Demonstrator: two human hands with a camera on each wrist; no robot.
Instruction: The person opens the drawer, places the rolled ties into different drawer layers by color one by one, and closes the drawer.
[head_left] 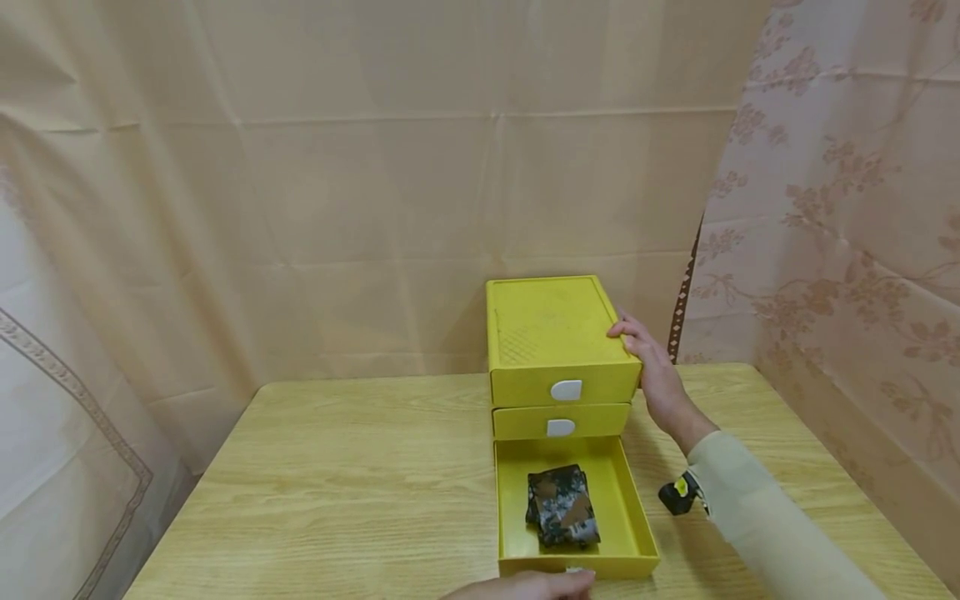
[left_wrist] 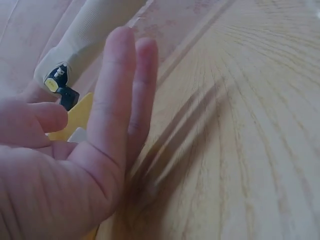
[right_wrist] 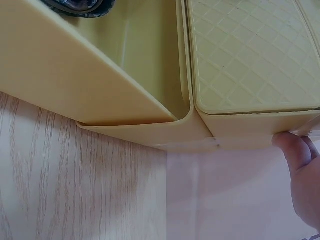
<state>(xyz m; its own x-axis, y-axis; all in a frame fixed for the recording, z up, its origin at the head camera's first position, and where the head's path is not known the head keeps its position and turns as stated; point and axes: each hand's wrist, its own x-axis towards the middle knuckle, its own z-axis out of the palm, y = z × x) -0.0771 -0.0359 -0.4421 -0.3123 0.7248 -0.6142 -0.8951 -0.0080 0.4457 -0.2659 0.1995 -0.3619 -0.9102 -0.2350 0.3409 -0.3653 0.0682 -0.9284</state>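
Note:
A yellow drawer cabinet (head_left: pixel 551 321) stands on the table, its bottom drawer (head_left: pixel 633 512) pulled out. In that drawer lies a folded camouflage cloth (head_left: pixel 562 507). At the drawer's front my left hand (head_left: pixel 525 586) pinches the small pull with thumb and bent index finger; in the left wrist view two other fingers (left_wrist: pixel 105 95) stick out straight. The fingers partly hide the pull. My right hand (head_left: pixel 660 375) rests against the cabinet's right side, fingertips over the top edge. The right wrist view shows this hand (right_wrist: pixel 302 172) touching the yellow side.
Two upper drawers with white pulls (head_left: pixel 566 390) are closed. The wooden table (head_left: pixel 337 492) extends to both sides. A beige curtain (head_left: pixel 375 208) hangs behind the cabinet, and a flowered curtain (head_left: pixel 855 208) hangs at the right. A small black device (head_left: pixel 678 493) sits at the right wrist.

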